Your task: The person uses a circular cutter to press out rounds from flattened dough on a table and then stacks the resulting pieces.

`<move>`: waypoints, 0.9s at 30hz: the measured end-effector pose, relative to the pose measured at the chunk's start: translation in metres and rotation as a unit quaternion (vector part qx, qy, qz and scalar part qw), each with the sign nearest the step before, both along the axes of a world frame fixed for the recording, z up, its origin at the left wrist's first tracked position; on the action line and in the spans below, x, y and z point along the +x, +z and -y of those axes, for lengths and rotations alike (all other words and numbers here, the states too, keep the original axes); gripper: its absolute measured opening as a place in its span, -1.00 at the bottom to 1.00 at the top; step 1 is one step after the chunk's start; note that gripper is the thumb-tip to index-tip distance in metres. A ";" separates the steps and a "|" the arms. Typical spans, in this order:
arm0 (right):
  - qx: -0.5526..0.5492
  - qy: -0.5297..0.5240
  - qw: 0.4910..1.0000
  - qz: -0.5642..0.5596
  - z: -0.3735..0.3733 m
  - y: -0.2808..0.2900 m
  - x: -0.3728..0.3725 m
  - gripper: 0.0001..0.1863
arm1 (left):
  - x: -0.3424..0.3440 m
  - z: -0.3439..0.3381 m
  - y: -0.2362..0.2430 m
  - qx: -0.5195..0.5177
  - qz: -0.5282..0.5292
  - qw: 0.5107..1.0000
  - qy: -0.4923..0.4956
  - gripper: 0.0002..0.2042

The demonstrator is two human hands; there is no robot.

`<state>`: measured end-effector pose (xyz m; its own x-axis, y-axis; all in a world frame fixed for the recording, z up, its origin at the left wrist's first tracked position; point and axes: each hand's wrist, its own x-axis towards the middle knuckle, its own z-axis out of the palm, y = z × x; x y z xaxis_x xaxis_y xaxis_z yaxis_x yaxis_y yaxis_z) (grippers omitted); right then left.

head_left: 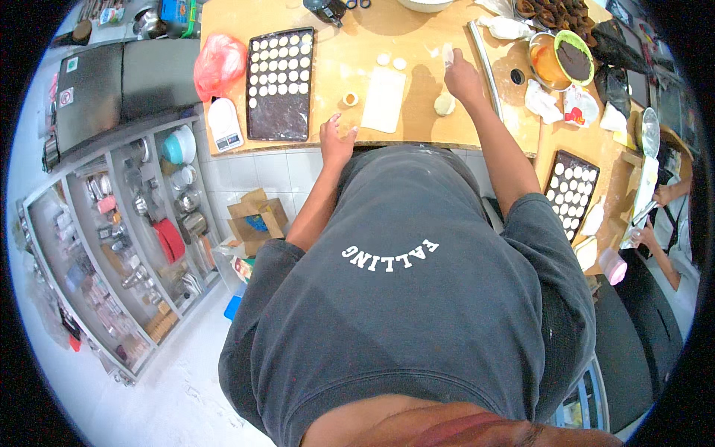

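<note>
My left hand (337, 141) rests by the table's front edge with its fingers apart and nothing in them. Just beyond it stands a small round cup or ring (350, 99) with an orange middle. My right hand (463, 79) is closed on a small whitish piece (448, 54), whose kind I cannot make out. Below that hand lies a pale dough lump (445, 104). Between my hands is a cream rectangular board or sheet (385, 97), with two pale dough discs (383, 59) past its far end. At left, a dark baking tray (277, 121) carries rows of pale dough discs.
A metal tube (485, 71) lies right of my right hand. A white scale (225, 125) and a pink plastic bag (220, 65) flank the tray. Farther right are a bowl of dark filling (573, 59), a second tray (572, 195) of discs and another person's hands (646, 237).
</note>
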<state>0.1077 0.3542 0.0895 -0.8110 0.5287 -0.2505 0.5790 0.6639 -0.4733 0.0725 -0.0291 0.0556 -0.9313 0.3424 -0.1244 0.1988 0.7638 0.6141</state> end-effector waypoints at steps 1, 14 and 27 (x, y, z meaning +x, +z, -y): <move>-0.026 -0.018 0.999 -0.023 0.005 -0.002 0.000 -0.60 | -0.007 0.000 -0.001 0.000 -0.003 1.000 -0.005 -0.38; -0.093 -0.183 0.972 -0.115 0.143 -0.023 -0.006 -0.55 | -0.124 -0.012 0.021 -0.136 -0.079 0.946 -0.284 -0.03; -0.025 -0.253 0.967 -0.003 0.178 -0.024 -0.065 -0.53 | -0.174 -0.005 0.008 -0.266 -0.022 0.873 -0.409 0.17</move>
<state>0.0425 0.1766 0.0657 -0.4533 0.8457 -0.2817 0.8207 0.2726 -0.5022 -0.1020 -0.0236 0.0635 -0.4102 0.7997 -0.4383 0.8259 0.5296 0.1933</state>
